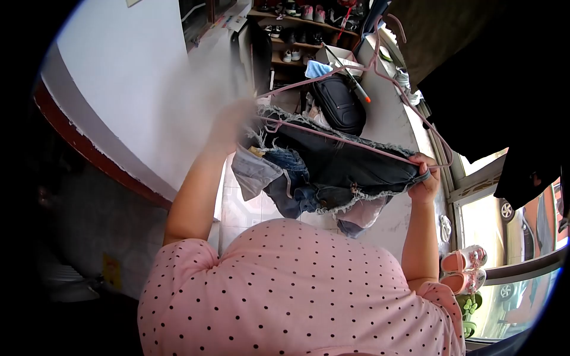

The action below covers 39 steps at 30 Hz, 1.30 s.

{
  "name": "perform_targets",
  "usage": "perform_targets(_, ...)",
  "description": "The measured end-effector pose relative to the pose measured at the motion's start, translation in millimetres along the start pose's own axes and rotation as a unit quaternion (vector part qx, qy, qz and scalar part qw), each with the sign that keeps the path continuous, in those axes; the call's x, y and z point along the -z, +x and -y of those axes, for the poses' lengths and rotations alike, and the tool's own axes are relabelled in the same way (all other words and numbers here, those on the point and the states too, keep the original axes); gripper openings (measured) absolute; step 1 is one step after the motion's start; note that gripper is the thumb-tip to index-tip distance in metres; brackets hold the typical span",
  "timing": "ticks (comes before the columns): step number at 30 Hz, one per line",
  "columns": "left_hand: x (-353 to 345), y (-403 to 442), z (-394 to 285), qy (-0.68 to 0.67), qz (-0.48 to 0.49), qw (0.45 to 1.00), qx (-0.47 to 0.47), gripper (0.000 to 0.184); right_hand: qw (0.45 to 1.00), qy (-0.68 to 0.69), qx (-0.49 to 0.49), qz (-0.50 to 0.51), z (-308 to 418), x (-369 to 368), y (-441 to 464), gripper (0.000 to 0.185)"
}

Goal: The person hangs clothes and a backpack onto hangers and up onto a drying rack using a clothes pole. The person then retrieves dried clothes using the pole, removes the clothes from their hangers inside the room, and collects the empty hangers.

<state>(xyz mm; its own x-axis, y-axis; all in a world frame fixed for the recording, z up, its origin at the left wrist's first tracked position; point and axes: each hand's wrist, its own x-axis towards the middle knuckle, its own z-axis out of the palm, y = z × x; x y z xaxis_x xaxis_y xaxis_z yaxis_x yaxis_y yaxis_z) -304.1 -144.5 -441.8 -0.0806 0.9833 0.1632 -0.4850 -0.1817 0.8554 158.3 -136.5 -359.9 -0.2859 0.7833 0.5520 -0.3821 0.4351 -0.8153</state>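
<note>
Dark denim shorts [350,163] with frayed edges are stretched out in front of my pink dotted top, their pale pocket linings hanging below. A pink wire hanger [297,89] lies along the shorts, its hook pointing up and away to the right. My right hand [424,178] is closed round the right end of the shorts, with the hanger's right corner at the fingers. At the other end, my left hand [234,124] grips the left edge of the shorts near the hanger's left corner; a blur hides its finger detail.
Beyond the shorts stand a shoe rack [291,19] and a black bag [339,104]. A white wall [124,71] is on the left. Pink sandals [466,270] sit by the window at the right, and dark cloth [481,89] hangs at the upper right.
</note>
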Motion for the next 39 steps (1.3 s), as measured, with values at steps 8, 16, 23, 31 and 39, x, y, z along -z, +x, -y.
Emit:
perform_targets(8, 48, 27, 23, 0.138, 0.048, 0.989, -0.002, 0.030, 0.997, -0.049, 0.048, 0.038, 6, 0, 8, 0.023)
perform_targets(16, 23, 23, 15, 0.021, -0.008, 0.999, 0.024, 0.023, 0.995, -0.067, 0.040, 0.058, 5, -1, 13, 0.018)
perform_targets(23, -50, 2, -35, 0.009, -0.027, 0.985, 0.169, 0.018, 1.000, 0.018, -0.018, 0.013, -21, -10, 23, 0.020)
perform_targets(31, -36, 21, -56, -0.057, 0.009, 0.995, -0.081, 0.037, 0.992, 0.071, -0.083, -0.058, -56, -13, 55, 0.023)
perform_targets(39, -40, 7, -67, 0.262, 0.000, 0.954, -0.146, 0.014, 0.991, 0.105, -0.070, -0.042, -65, -14, 89, 0.038)
